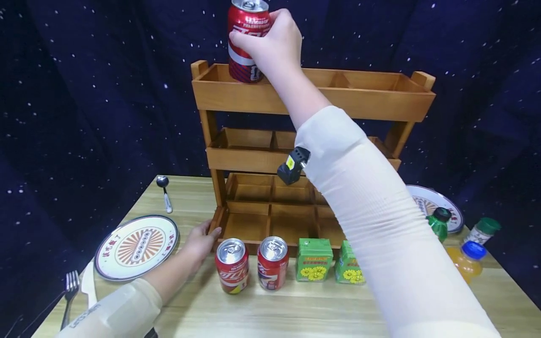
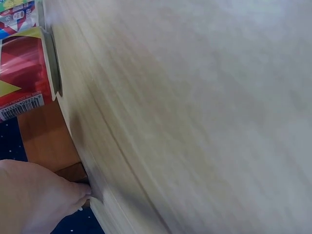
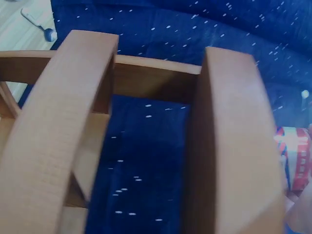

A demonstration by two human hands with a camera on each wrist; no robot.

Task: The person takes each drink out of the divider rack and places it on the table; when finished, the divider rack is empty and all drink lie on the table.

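Note:
My right hand [image 1: 281,44] grips a red cola can [image 1: 248,51] upright at the top tier's left end, overlapping the tray's front board in the head view. The right wrist view catches only a strip of that can [image 3: 296,156] at its right edge. Down at the table, my left hand [image 1: 199,244] holds the bottom left side of the wooden tiered rack [image 1: 313,101], thumb and fingers about its side board. Two more red cola cans, a left one [image 1: 232,266] and a right one [image 1: 273,263], stand before the rack, close to the left hand.
Green drink cartons [image 1: 314,259] stand right of the cans. At left lie a plate [image 1: 166,256], spoon [image 1: 166,193], fork [image 1: 71,288] and knife [image 1: 88,284]. Behind my right sleeve are an orange juice bottle [image 1: 467,263], a green bottle [image 1: 439,225], a green-capped shaker [image 1: 482,232] and another plate [image 1: 458,218].

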